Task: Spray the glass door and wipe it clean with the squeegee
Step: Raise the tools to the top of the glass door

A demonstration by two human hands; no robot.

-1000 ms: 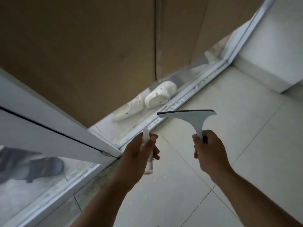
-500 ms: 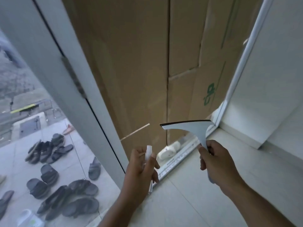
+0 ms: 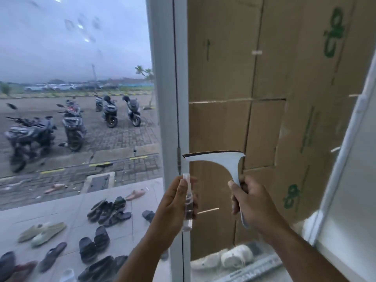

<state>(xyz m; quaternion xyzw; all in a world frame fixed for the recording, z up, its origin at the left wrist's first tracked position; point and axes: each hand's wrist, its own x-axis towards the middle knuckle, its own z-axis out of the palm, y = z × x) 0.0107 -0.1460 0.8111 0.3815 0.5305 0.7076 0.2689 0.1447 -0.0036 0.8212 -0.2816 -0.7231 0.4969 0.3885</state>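
Left hand: the left hand (image 3: 173,208) curls round a small spray bottle (image 3: 187,202), thumb up by the white nozzle.
Spray bottle: slim, clear plastic, upright; how full it is, I cannot tell.
Right hand: the right hand (image 3: 254,204) grips the squeegee (image 3: 221,161) by its handle, in a tight fist.
Squeegee: pale grey and T-shaped, with a thin dark rubber edge on top; the blade sits level above the two hands.
Glass door: the glass door (image 3: 81,139) is just beyond the left hand, its white frame (image 3: 168,98) rising past the bottle.
Boxes: stacked cardboard boxes (image 3: 223,68) stand beyond the right hand, closed, contents hidden; the green logos (image 3: 333,33) are too blurred to read.
Outside: sandals (image 3: 105,210) lie left of the left hand, and scooters (image 3: 109,110) are parked farther off.
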